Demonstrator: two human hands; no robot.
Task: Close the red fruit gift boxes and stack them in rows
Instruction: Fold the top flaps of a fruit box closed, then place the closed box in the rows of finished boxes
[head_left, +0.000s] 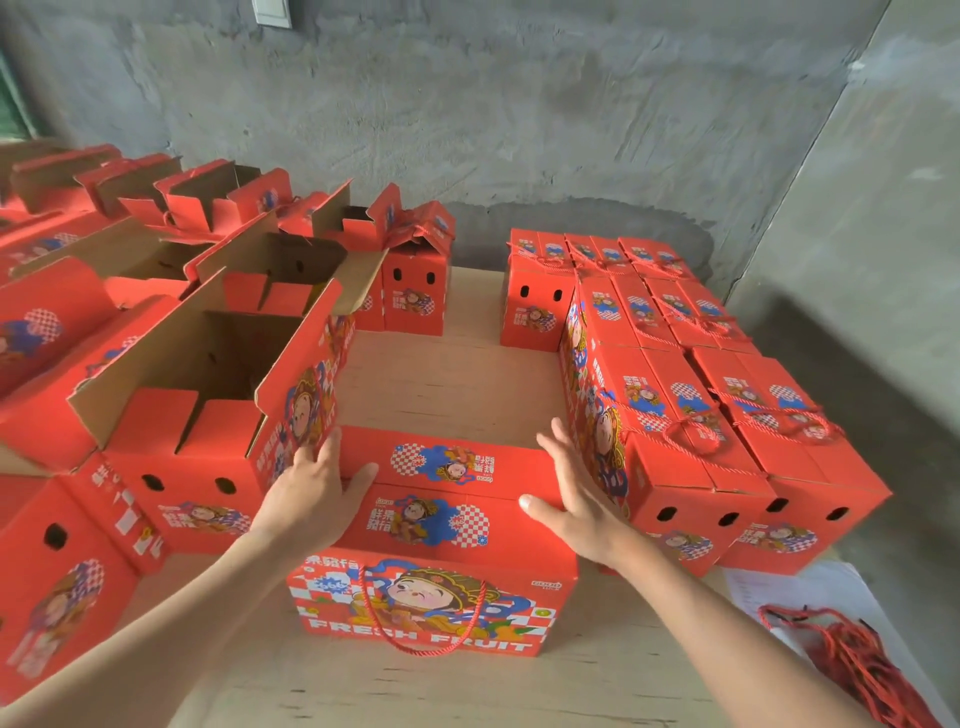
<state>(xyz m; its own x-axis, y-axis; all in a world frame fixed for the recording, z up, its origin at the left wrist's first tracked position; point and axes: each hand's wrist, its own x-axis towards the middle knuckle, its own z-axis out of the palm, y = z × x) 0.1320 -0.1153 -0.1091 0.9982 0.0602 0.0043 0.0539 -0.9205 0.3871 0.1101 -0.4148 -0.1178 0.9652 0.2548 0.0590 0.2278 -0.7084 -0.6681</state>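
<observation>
The red box (441, 486) lies directly under both hands, its long axis running from side to side, so that the left hand (317, 488) sits at one end of the lid and the right hand (571, 493) at the other. The hands are well apart. Each lies flat with fingers straight and pointing away from the person and the thumb reaching in toward the middle of the lid; neither curls round anything. The lid flaps look down and level, so the closing seems all but done, and the rope handle (421, 616) hangs loose on the face below the wrists. The next move turns on where the box goes from here. The closed boxes (701, 415) are stacked just beside the right hand, their near side almost touching its little finger, and they lie with their long axes pointing away from the person, crosswise to the box under the hands. The open boxes (208, 389) stand just outside the left hand, whose fingertips are against the nearest one. Beyond both sets of fingertips is a bare strip of desk (452, 374) between these two groups. The right hand is the nearer to the stack, so a shift that way would probably be led by it, and the box may need a quarter turn to match that row.
</observation>
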